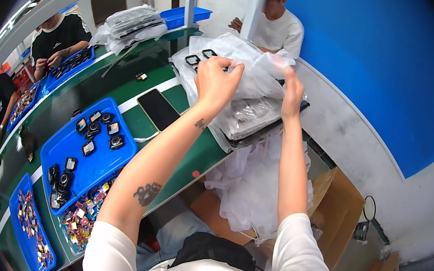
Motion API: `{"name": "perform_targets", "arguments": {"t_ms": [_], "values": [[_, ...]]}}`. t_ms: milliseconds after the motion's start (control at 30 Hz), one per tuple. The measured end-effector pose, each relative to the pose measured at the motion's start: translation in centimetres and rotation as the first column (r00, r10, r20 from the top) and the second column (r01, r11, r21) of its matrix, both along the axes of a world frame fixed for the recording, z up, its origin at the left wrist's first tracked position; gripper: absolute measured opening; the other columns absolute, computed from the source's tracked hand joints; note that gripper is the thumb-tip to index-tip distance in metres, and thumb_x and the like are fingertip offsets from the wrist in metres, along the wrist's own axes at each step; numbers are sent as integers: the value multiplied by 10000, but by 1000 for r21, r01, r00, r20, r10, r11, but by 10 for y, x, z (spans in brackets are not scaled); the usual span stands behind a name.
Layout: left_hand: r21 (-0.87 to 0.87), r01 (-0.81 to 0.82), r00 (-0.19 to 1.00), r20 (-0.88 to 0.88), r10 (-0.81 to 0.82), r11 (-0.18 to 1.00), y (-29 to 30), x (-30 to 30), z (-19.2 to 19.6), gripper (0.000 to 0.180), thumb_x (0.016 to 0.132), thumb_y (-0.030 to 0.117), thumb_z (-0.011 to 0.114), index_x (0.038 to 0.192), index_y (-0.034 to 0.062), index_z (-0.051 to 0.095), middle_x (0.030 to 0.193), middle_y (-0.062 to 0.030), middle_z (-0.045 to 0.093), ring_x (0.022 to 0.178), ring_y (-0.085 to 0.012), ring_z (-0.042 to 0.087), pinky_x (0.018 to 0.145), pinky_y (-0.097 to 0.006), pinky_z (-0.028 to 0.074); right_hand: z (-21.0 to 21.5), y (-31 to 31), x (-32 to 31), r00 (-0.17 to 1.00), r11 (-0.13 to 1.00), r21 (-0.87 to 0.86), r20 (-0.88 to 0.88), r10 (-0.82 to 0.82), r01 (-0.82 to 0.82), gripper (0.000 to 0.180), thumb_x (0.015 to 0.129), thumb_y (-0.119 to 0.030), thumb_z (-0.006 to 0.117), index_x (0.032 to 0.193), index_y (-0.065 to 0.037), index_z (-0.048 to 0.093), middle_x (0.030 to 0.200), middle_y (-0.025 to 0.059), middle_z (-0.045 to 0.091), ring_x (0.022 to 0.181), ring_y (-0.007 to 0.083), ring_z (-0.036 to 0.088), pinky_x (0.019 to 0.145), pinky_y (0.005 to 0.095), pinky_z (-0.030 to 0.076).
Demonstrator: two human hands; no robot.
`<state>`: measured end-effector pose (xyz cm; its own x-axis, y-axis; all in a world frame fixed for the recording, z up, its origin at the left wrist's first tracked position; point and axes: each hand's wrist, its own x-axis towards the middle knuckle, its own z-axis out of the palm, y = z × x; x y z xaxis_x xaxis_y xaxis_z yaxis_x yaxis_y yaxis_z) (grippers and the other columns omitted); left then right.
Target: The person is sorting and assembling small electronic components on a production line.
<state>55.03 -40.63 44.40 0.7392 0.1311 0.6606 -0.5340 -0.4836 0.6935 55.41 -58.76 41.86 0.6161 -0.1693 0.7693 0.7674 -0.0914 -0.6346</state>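
This looks like a factory workshop for assembling or packing small goods. A long green bench [118, 82] runs from near left to far, with people in black tops [68, 30] seated at its far left side and a person in a white shirt [288, 35] at the far end. A blue tray [109, 162] holds many alike black gadgets [93, 131]; small colourful pieces [78, 227] lie heaped beside it. Plastic-wrapped goods [253, 119] are stacked at the far end, and cardboard boxes [341, 214] stand on the right.

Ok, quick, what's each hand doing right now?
Left hand: curled closed by the cloudy plastic; can't tell if it's holding any.
Right hand: fingers blurred beside the plastic; open or closed can't be told.
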Motion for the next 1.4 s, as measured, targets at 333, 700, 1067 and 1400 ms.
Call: {"name": "perform_targets", "arguments": {"t_ms": [333, 700, 1067, 1400], "values": [[-393, 27, 969, -215, -120, 919, 57, 41, -37, 436, 789, 297, 668, 1115, 11, 624, 1190, -124, 581, 1090, -218, 534, 934, -308, 387, -13, 2, 22, 970, 969, -149, -117, -213, 195, 198, 891, -155, 564, 966, 11, 640, 923, 75, 651, 813, 108, 564, 752, 238, 426], [180, -25, 977, -203, 62, 983, 100, 92, -44, 499, 801, 268, 609, 1229, 22, 530, 1216, -218, 541, 1197, -358, 443, 996, -400, 349, -8, 12, -1, 895, 863, -312, -76, -440, 397, 177, 788, -53, 553, 950, -8, 610, 920, 144, 628, 890, 282, 600, 789, 335, 443], [385, 207, 978, -86, -188, 899, 55, 101, -53, 804, 755, 561, 614, 1346, 66, 385, 1355, -346, 309, 1288, -497, 240, 1076, -515, 145, -12, 29, -41, 913, 552, -757, 143, -383, 350, 512, 596, -216, 596, 1083, -75, 526, 1258, 58, 494, 1229, 269, 396, 1051, 498, 195], [-814, -71, 891, -311, -330, 577, 36, 85, -17, 564, 818, 131, 482, 1336, -14, 312, 1333, -211, 374, 1215, -291, 392, 1036, -381, 267, -4, 24, -30, 878, 415, -825, 187, -441, 385, 688, 537, -290, 703, 1150, -50, 502, 1279, 95, 448, 1228, 304, 357, 1030, 471, 227]]}}
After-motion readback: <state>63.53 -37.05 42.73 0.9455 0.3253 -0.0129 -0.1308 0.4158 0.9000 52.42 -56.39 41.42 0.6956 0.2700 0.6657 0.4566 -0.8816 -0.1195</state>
